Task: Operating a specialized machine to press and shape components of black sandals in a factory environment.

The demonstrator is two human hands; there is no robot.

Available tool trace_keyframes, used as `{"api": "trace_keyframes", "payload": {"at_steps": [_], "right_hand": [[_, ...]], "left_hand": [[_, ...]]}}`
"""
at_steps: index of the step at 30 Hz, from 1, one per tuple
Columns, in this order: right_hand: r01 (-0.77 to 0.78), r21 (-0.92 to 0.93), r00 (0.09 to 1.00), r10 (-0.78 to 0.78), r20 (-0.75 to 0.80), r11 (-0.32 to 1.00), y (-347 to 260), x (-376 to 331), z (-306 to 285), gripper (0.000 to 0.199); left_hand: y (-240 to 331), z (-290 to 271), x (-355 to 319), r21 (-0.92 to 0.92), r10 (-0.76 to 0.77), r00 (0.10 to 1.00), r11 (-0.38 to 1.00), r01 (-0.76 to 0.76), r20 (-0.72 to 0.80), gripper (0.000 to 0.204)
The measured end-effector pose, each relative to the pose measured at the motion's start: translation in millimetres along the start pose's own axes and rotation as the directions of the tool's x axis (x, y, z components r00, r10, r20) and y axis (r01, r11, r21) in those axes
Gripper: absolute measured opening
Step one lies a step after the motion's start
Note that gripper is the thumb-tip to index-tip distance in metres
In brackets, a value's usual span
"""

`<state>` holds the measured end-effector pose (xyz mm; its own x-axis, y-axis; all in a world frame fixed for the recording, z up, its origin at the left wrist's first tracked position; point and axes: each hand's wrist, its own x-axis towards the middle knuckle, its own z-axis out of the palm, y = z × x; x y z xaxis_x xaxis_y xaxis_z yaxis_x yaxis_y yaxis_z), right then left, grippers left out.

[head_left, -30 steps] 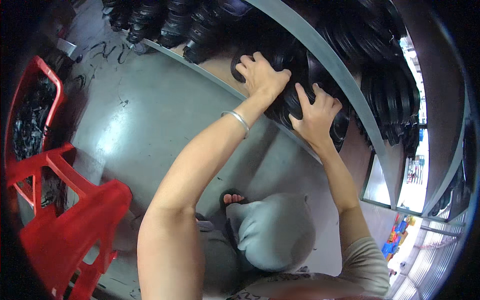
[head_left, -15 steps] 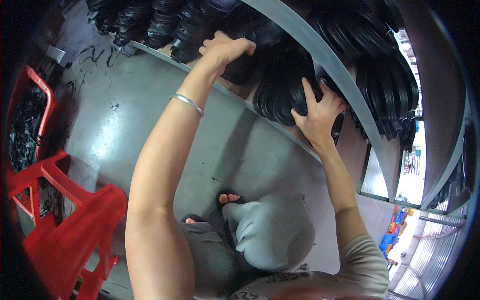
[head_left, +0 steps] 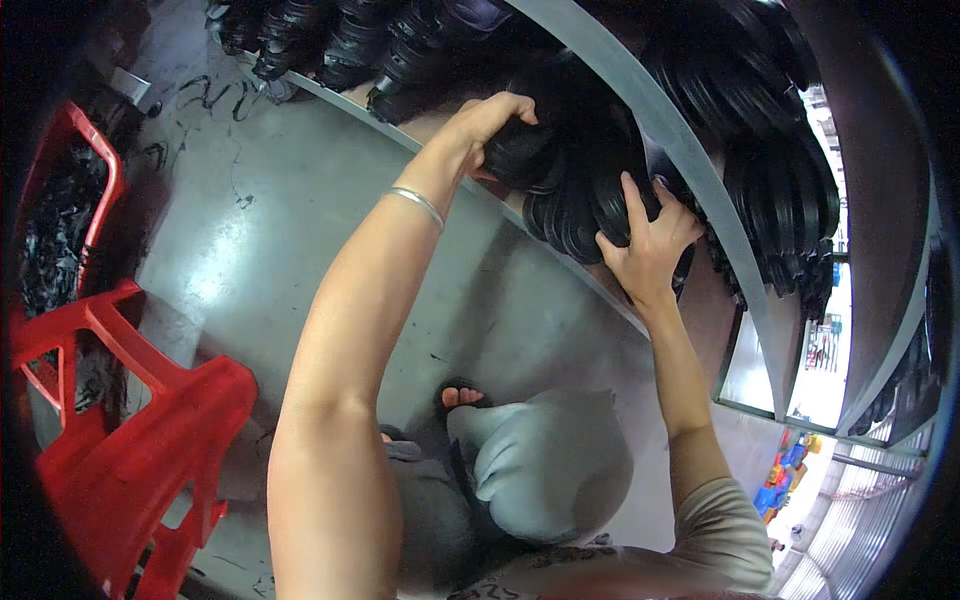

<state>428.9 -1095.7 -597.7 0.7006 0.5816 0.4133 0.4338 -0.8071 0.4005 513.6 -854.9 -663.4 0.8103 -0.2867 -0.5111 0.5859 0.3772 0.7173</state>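
A bundle of black, glossy curved strips (head_left: 565, 225), perhaps rubber, lies on a shelf in front of me. My left hand (head_left: 490, 130) is against the left part of this bundle, its fingers curling over the dark pieces and its thumb lower down on the near side. What its fingertips touch is lost in the dark. At the bundle's right end rests my right hand (head_left: 655, 245), fingers spread and laid on the strips, next to the grey metal upright. A silver bangle (head_left: 415, 205) circles my left wrist.
More black bundles (head_left: 345, 45) line the shelf to the left, and others (head_left: 780, 190) hang beyond the curved-looking grey upright (head_left: 690, 150). The shelf's pale front edge (head_left: 400, 140) runs diagonally. A red plastic chair (head_left: 170, 420) stands at left on the grey floor (head_left: 300, 200).
My left hand has moved right and nearer, onto the bundle, and its spread fingers have drawn in. My right hand stays on the bundle's right end. The whole view has shifted slightly.
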Motion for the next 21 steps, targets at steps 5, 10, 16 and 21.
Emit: {"api": "trace_keyframes", "payload": {"at_steps": [5, 10, 16, 21], "right_hand": [[-0.017, 0.022, 1.0, 0.016, 0.013, 1.0, -3, 0, 2, 0.083], [-0.032, 0.038, 0.999, 0.033, -0.001, 0.999, -3, 6, 5, 0.081], [0.066, 0.076, 0.995, -0.06, -0.085, 0.995, -1, 8, 23, 0.081], [0.029, 0.203, 0.98, 0.013, -0.2, 0.979, -52, 16, 32, 0.078]], "left_hand": [[7, 21, -14, -0.099, 0.068, 0.997, 0.993, -0.071, -0.033, 0.052], [0, 44, -11, 0.418, 0.165, 0.906, 0.909, 0.014, -0.389, 0.098], [8, 20, 21, 0.33, 0.5, 0.825, 0.85, -0.41, -0.264, 0.105], [20, -6, 36, 0.374, 0.652, 0.735, 0.738, -0.561, -0.184, 0.073]]}}
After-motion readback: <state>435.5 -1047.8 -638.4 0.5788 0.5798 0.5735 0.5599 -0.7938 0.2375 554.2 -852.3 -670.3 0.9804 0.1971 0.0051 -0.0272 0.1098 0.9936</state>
